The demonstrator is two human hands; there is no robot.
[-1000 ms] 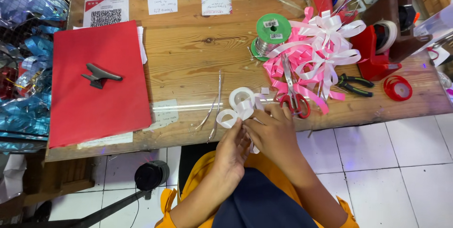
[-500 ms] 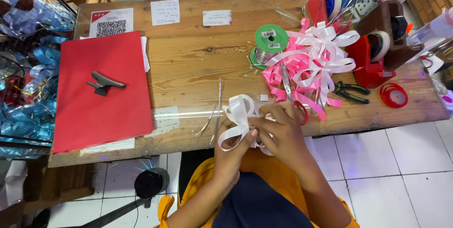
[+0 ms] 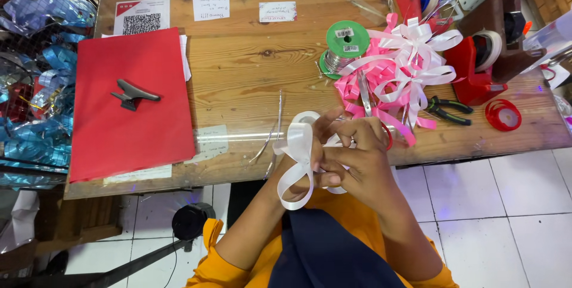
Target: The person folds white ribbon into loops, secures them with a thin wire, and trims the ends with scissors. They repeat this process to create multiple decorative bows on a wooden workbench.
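Both hands meet at the desk (image 3: 250, 79) edge: the left hand (image 3: 310, 160) and right hand (image 3: 357, 157) have their grip clamped on a looped white ribbon (image 3: 298, 163), near a pink-and-white bow pile (image 3: 393, 79)

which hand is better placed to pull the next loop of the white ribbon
Probably the right hand: it lies on top with fingers free over the white ribbon, while the left hand sits underneath pinching the loops together.

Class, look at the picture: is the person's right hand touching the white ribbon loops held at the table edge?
Touching. The head view shows the right hand with its fingers pinched on the middle of the white ribbon loops.
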